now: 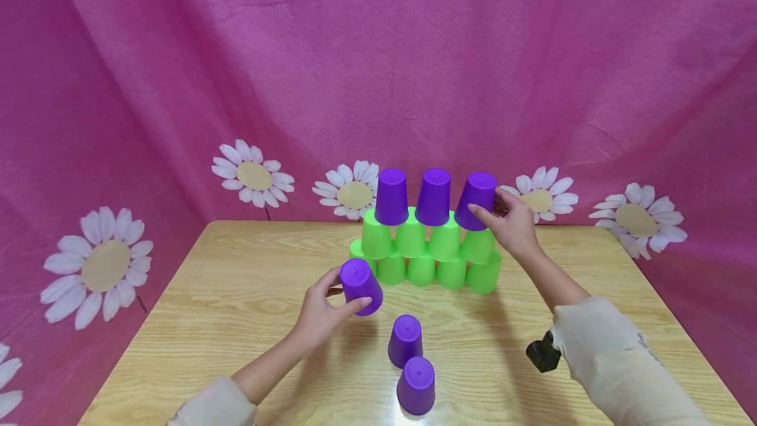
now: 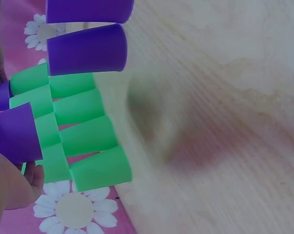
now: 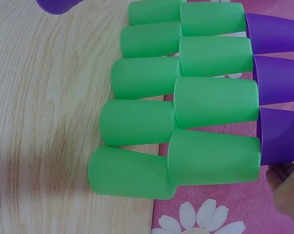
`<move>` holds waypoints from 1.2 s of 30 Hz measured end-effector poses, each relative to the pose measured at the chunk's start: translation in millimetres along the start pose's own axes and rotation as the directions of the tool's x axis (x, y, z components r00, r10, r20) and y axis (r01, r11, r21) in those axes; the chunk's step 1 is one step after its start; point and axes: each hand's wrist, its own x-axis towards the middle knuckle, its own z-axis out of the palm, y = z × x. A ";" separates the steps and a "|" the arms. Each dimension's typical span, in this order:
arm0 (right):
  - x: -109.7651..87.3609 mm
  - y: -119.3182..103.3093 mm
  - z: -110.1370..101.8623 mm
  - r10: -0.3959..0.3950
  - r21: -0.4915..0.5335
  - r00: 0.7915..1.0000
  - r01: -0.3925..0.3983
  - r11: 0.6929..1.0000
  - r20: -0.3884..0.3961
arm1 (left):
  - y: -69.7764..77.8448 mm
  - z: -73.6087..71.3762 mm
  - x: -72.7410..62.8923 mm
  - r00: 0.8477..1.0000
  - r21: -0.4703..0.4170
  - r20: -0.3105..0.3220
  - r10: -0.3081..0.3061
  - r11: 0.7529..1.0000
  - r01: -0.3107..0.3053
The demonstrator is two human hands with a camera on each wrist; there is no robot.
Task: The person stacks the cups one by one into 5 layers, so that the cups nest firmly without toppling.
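Observation:
Two rows of upside-down green cups stand stacked toward the table's back. On the upper green row sit two purple cups, a left one and a middle one. My right hand grips a third purple cup, slightly tilted, at that row's right end; in the right wrist view its rim meets the green cup below. In front of the stack's left side, my left hand holds another purple cup tilted above the table. Nearer the front stand two more purple cups, one behind the other.
The wooden table reaches back to a pink cloth printed with white daisies. A small black object shows beside the right sleeve. Both forearms reach in from the front.

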 end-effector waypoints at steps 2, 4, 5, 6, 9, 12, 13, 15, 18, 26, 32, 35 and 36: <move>-0.1 -0.5 0.4 0.000 -0.006 1.000 0.000 1.000 0.004 | 3.2 -0.8 1.6 1.000 -0.001 -0.001 0.003 1.000 -0.003; -0.6 -0.9 0.3 0.001 0.000 1.000 -0.001 1.000 0.008 | 5.7 -1.5 3.0 1.000 0.004 0.001 0.008 1.000 -0.008; -1.2 -1.3 -0.1 0.001 0.005 1.000 -0.001 1.000 0.009 | 7.1 -1.8 3.5 1.000 0.007 0.004 0.008 1.000 -0.008; -1.9 -1.8 -0.6 0.002 0.008 1.000 -0.002 1.000 0.007 | 8.4 -2.2 4.1 1.000 0.010 0.007 0.008 1.000 -0.008; -4.9 -3.4 -3.0 0.010 0.024 1.000 -0.009 1.000 -0.006 | 11.1 -3.2 6.0 1.000 0.012 0.011 0.011 1.000 -0.011; -8.7 -4.5 -5.1 0.012 0.024 0.999 -0.011 1.000 -0.032 | 12.6 -4.7 8.8 1.000 0.016 0.011 0.024 1.000 -0.024; -10.2 -4.9 -5.7 0.011 0.031 0.999 -0.010 0.999 -0.042 | 13.2 -5.3 9.9 1.000 0.017 0.009 0.030 0.999 -0.030; -13.1 -4.9 -6.6 0.002 0.041 0.998 0.001 0.999 -0.070 | 15.3 -6.6 12.1 0.999 0.024 0.007 0.042 0.999 -0.042; -18.3 -4.9 -7.2 -0.016 0.062 0.993 0.024 0.998 -0.119 | 19.1 -8.7 15.7 0.999 0.031 0.000 0.048 0.998 -0.048; -49.5 -4.3 -2.8 -0.069 0.098 0.974 0.092 0.991 -0.218 | 28.4 -13.9 19.4 0.999 0.063 -0.009 0.038 0.997 -0.038; -72.2 -1.5 0.5 -0.136 0.150 0.975 0.163 0.975 -0.176 | 31.5 -16.1 23.7 0.999 0.079 -0.018 0.049 0.996 -0.048; -80.6 -1.0 1.7 -0.193 0.199 0.973 0.215 0.956 -0.124 | 33.5 -16.6 26.1 0.999 0.082 -0.021 0.049 0.996 -0.047; -83.2 -0.5 2.2 -0.213 0.214 0.971 0.231 0.949 -0.106 | 34.1 -16.8 26.6 0.999 0.081 -0.020 0.046 0.996 -0.045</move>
